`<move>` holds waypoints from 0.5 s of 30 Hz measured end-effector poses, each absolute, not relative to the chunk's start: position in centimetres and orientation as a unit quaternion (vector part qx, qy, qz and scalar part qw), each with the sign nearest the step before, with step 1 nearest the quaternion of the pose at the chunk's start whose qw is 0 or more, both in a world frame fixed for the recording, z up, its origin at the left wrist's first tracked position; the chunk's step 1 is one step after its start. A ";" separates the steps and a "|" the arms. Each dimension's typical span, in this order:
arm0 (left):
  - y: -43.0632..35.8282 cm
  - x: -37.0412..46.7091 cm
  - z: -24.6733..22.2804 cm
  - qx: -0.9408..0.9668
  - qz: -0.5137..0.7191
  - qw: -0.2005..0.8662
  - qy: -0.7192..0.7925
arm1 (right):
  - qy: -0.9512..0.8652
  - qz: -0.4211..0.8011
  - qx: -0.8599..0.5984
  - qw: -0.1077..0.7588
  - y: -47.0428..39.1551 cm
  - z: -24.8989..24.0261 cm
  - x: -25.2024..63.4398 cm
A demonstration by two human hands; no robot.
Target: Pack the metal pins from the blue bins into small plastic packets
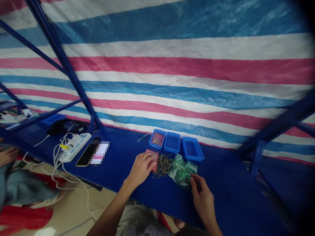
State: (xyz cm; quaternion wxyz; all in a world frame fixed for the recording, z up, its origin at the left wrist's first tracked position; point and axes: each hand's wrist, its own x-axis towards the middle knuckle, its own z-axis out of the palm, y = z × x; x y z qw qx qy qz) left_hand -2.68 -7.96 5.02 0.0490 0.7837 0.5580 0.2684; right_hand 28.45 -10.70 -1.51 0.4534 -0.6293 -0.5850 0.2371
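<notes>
A blue tabletop runs along a striped plastic sheet hung as a wall, with blue metal bars rising at both sides. Near the far edge stand 3 blue trays; the leftmost holds a reddish packet. Between them and the near edge lie a loose pile of screw-like pieces and, just to its right, a crumpled green bag. The left hand bends its fingers over a pink packet at the pile's left; whether it grips is unclear. The right hand, thumb and forefinger curved, meets the bag's right side; I cannot tell if they pinch it. Towards the tabletop's left end are a phone and a power strip, whose white cables droop over the near edge towards the pale floor
</notes>
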 end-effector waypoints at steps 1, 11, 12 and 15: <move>-8.9 -2.8 4.7 0.787 0.265 0.046 0.556 | -0.585 0.238 -0.632 0.450 -10.7 -1.5 28.5; -10.4 -4.1 2.0 0.810 0.228 0.032 0.540 | -0.585 0.225 -0.639 0.446 -10.7 -0.9 28.1; -10.3 -4.2 1.9 0.810 0.230 0.029 0.538 | -0.583 0.225 -0.640 0.447 -10.8 -0.8 28.1; -10.1 -4.3 2.0 0.806 0.249 0.019 0.536 | -0.577 0.234 -0.645 0.443 -10.9 -0.7 28.1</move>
